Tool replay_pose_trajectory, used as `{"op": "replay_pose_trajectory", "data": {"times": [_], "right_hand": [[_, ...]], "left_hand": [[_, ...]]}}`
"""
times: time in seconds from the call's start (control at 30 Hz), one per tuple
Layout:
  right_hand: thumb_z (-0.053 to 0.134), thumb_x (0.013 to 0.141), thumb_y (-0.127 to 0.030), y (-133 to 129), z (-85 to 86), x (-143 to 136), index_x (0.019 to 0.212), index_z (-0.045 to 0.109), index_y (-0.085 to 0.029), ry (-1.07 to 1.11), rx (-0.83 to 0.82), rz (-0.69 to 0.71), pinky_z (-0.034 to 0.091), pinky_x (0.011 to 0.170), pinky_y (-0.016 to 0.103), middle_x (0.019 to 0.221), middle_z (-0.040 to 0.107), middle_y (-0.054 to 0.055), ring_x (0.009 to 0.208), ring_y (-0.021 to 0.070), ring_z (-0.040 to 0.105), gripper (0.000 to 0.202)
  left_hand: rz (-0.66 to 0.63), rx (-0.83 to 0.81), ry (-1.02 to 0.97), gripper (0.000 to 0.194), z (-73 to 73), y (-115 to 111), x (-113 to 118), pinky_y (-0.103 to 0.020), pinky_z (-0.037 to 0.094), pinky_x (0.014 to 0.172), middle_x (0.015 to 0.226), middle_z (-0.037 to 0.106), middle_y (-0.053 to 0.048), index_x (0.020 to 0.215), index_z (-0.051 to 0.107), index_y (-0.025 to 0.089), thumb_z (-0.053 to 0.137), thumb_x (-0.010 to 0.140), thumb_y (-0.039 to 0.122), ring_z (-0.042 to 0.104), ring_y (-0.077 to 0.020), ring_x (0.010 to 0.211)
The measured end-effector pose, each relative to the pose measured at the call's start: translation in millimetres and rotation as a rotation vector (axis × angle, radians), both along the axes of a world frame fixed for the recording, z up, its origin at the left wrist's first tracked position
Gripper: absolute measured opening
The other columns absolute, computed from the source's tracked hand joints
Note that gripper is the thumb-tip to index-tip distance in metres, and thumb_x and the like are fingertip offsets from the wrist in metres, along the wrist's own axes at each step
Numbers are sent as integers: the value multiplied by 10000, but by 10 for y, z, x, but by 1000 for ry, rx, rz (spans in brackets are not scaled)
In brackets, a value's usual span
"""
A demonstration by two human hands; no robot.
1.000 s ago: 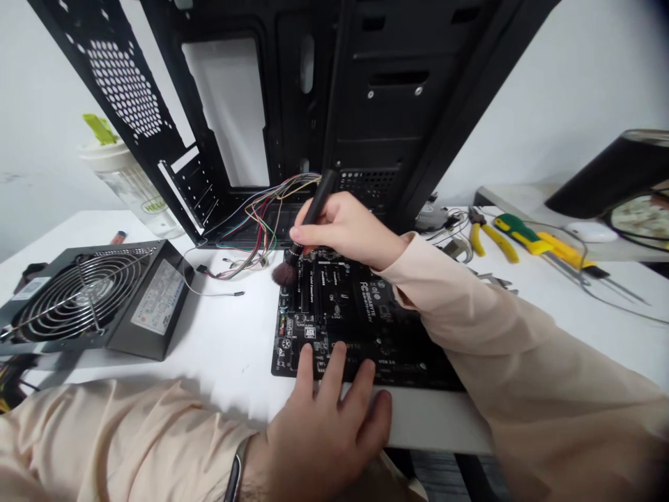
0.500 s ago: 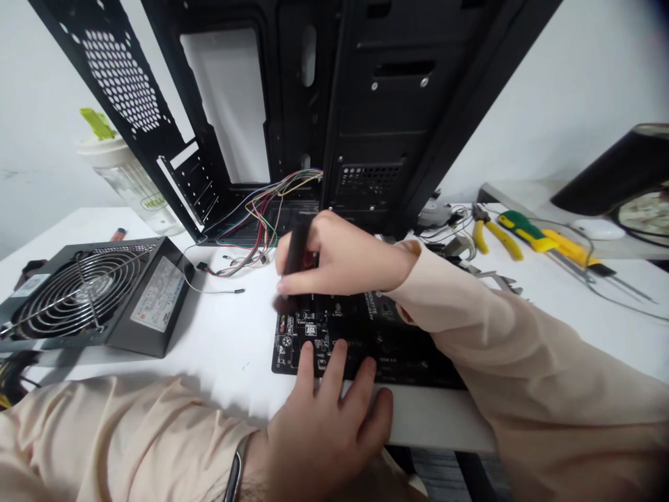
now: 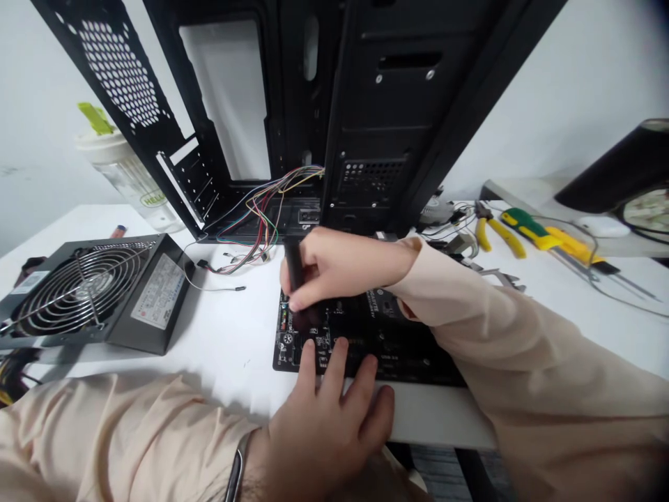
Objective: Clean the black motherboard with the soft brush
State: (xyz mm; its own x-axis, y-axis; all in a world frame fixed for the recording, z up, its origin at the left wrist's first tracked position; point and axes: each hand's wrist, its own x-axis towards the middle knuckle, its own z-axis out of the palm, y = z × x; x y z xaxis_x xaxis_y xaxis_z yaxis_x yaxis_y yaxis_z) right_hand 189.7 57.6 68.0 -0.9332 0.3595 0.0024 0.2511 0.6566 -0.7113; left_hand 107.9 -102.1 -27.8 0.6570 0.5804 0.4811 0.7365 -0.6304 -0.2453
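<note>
A black motherboard lies flat on the white table, partly covered by both hands and my right sleeve. My right hand is closed around the handle of a black brush, held nearly upright over the board's left part. Its bristle end is a dark blur at the board's surface. Spread fingertips of my left hand rest on the board's near edge, with nothing held in them.
An open black computer case stands behind the board, thin coloured wires trailing out. To the left sit a power supply and a cup. Pliers, a green-yellow tool and loose cables lie at the right.
My right hand and the brush have shifted slightly toward me, and the bristle end has swept rightward over the board. My left hand stays in place.
</note>
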Motion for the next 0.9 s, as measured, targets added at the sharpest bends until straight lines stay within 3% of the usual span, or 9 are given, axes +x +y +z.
{"op": "replay_pose_trajectory", "data": {"times": [0.1, 0.27, 0.43, 0.53, 0.6, 0.77, 0.9], "right_hand": [[693, 700, -127, 21, 24, 20, 751, 651, -125, 181, -29, -121, 486, 675, 208, 760, 690, -7, 714, 98, 630, 67], [718, 700, -178, 30, 93, 70, 739, 676, -128, -128, 1, 126, 438, 558, 197, 641, 662, -34, 588, 83, 590, 75], [692, 710, -125, -21, 126, 66, 757, 681, -138, 51, 136, -33, 464, 662, 198, 732, 699, -26, 692, 89, 629, 50], [713, 704, -152, -44, 134, 66, 749, 681, -134, -51, 82, 89, 445, 581, 196, 678, 681, -32, 618, 84, 607, 58], [726, 695, -133, -50, 112, 46, 745, 689, -130, -129, 133, 134, 428, 562, 200, 631, 660, -36, 585, 80, 589, 62], [716, 718, -153, -77, 90, -1, 776, 695, -134, 164, 295, -56, 489, 722, 245, 768, 704, 1, 743, 118, 643, 64], [685, 736, -237, -228, 319, 127, 772, 687, -175, 394, 324, -311, 508, 714, 251, 814, 692, -34, 806, 129, 660, 71]], "left_hand": [[5, -3, 7, 287, -15, -9, 4, -559, 605, 664, 1147, 678, -31, 1079, 677, 263, 417, 971, 208, 670, -350, 972], [0, -18, 22, 279, -38, -12, 0, -545, 593, 706, 1172, 666, -38, 1109, 658, 247, 415, 978, 217, 660, -350, 998], [-11, -25, 22, 275, -36, -6, -14, -523, 567, 757, 1176, 664, -47, 1119, 647, 224, 410, 979, 212, 657, -350, 1006], [-11, -28, 20, 275, -35, -12, -13, -518, 546, 781, 1180, 661, -52, 1123, 640, 219, 407, 978, 207, 654, -350, 1012], [-17, -31, 28, 277, -37, -16, -12, -510, 532, 794, 1180, 661, -54, 1125, 637, 217, 403, 977, 206, 653, -351, 1015], [-12, -30, 57, 286, -50, -14, -29, -487, 472, 850, 1203, 648, -47, 1148, 616, 211, 382, 985, 221, 643, -352, 1036], [-49, -54, 95, 310, -59, -9, -55, -470, 373, 962, 1246, 617, -95, 1200, 574, 168, 344, 997, 215, 595, -326, 1123]]}}
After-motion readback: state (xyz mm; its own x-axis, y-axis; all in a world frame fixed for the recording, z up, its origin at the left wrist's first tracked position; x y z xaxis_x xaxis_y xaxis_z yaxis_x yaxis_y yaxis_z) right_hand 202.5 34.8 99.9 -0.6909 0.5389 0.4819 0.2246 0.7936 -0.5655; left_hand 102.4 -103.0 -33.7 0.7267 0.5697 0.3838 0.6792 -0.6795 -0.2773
